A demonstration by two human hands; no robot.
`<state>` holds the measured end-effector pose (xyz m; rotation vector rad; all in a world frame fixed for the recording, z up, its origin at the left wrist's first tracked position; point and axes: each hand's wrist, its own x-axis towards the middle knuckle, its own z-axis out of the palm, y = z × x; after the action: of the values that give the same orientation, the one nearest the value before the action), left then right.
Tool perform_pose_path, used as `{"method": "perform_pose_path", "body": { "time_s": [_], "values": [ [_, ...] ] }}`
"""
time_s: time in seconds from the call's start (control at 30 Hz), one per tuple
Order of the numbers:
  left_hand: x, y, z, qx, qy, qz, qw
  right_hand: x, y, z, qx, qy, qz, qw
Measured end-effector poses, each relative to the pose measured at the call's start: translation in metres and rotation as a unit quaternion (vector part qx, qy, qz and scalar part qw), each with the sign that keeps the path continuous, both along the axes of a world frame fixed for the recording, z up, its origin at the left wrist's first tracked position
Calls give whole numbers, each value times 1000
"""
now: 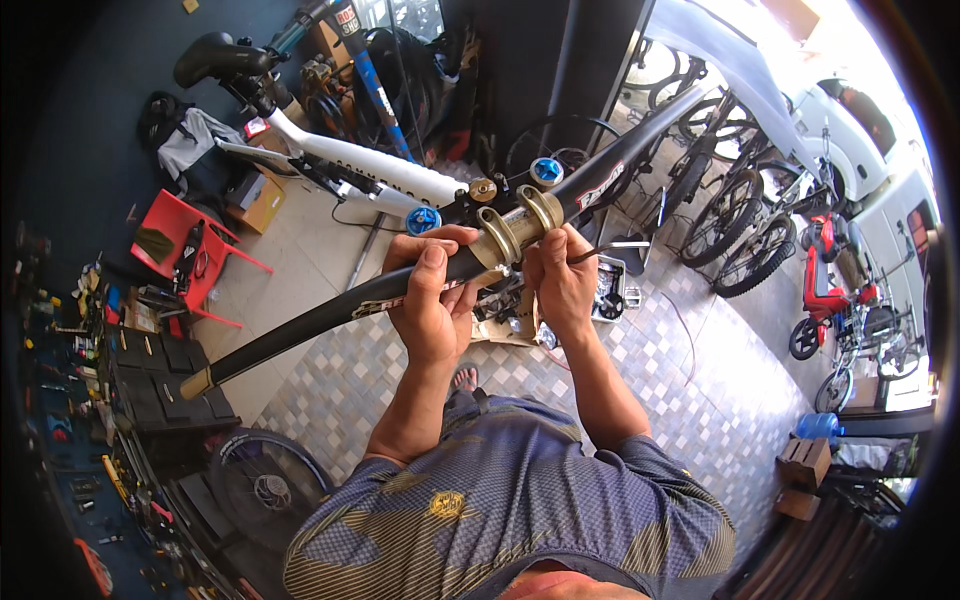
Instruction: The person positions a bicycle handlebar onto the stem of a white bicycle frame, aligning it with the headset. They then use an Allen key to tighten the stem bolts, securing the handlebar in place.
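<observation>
A black bicycle handlebar (300,335) slants from lower left to upper right in front of me. Its middle sits in a bronze-coloured stem clamp (508,232) above the white bike frame (370,165). My left hand (432,305) is closed around the bar just left of the clamp, thumb on top. Close to the clamp's right lower side, my right hand (565,285) pinches a thin dark bent hex key (600,250), its long end jutting right. The key's other end is hidden by my fingers. Blue round caps (423,220) flank the stem.
A red chair (190,245) stands at left, beyond drawers (150,360) and a wall of tools. A loose wheel (268,485) leans at lower left. Several bikes (725,215) and a red scooter (825,265) line the right. Below my hands are an open box and parts case (612,295).
</observation>
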<state>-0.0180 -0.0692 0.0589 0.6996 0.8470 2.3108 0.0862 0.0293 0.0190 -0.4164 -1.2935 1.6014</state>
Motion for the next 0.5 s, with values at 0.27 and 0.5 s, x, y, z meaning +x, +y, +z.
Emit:
{"method": "perform_pose_path", "body": {
  "time_s": [0.27,0.5],
  "values": [
    [-14,-1,-14,19,71,9,997,-2,-2,-9,-5,-62,-12,998],
    [-23,2,-20,29,113,1,993,-4,-2,-21,-50,-21,1,999]
  ]
}}
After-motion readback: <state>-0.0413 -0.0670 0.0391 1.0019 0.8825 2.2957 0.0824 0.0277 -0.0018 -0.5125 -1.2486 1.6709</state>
